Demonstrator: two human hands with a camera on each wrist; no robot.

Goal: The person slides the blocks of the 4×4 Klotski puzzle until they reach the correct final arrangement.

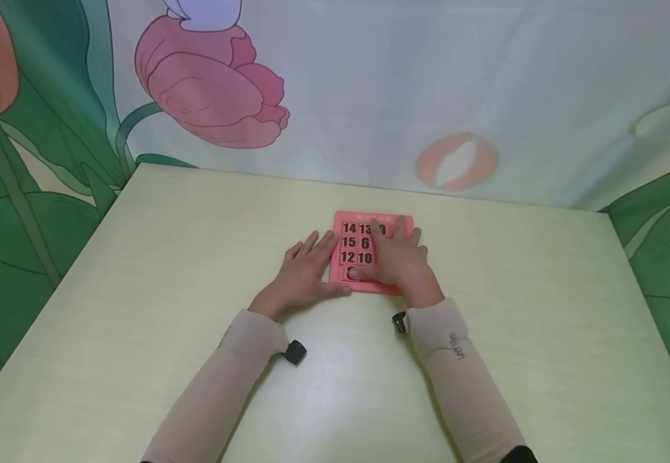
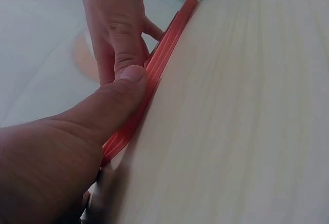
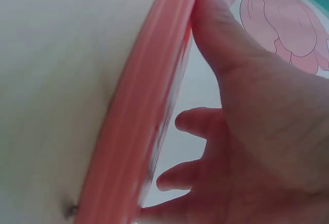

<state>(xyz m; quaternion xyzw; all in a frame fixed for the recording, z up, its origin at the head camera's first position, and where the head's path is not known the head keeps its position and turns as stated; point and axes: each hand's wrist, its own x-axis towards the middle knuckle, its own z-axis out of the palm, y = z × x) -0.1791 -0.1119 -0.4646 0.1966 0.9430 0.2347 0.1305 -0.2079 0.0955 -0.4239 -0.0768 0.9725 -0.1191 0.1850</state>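
Note:
A pink number slide puzzle (image 1: pixel 349 242) lies flat on the table, its black-numbered tiles partly covered. My left hand (image 1: pixel 302 275) is at its lower left corner, fingers stretched along the left side and thumb by the near edge. In the left wrist view that thumb (image 2: pixel 115 93) touches the puzzle's layered side (image 2: pixel 172 41). My right hand (image 1: pixel 398 260) spreads over the right half, hiding several tiles. Its thumb rests on a tile in the bottom row. The right wrist view shows the fingers (image 3: pixel 193 124) spread out beyond the puzzle's edge (image 3: pixel 136 111).
The pale table (image 1: pixel 225 238) extends around the puzzle on all sides. Behind it hangs a curtain (image 1: pixel 341 96) printed with flowers and leaves. A dark wrist device (image 1: pixel 295 352) sits at the left cuff, and another (image 1: pixel 399 322) at the right.

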